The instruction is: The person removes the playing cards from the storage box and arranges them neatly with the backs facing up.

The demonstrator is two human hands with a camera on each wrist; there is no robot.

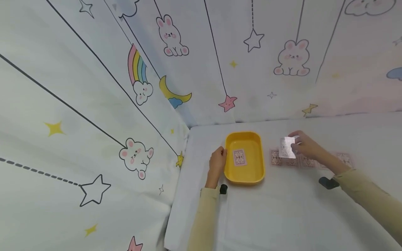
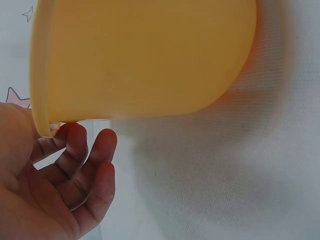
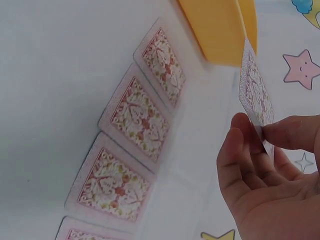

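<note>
My left hand (image 1: 217, 162) grips the left rim of a yellow plastic tray (image 1: 253, 164). In the left wrist view its fingers (image 2: 102, 150) curl beneath the tray's lip, while the thumb is hidden. One patterned playing card (image 1: 240, 157) lies back up inside the tray. To the right of the tray, my right hand (image 1: 305, 147) pinches another playing card (image 1: 285, 149) between thumb and fingers, raised above the table. The right wrist view shows the held card (image 3: 256, 92) nearly edge-on. Below that hand is a row of playing cards (image 1: 276, 158), backs up.
The row of several cards, seen close in the right wrist view (image 3: 117, 185), runs rightward under my right forearm. White cloth covers the table (image 1: 276, 216). Behind and to the left hang white curtains (image 1: 201, 69) printed with bunnies and stars. A black device (image 1: 328, 182) sits by my right wrist.
</note>
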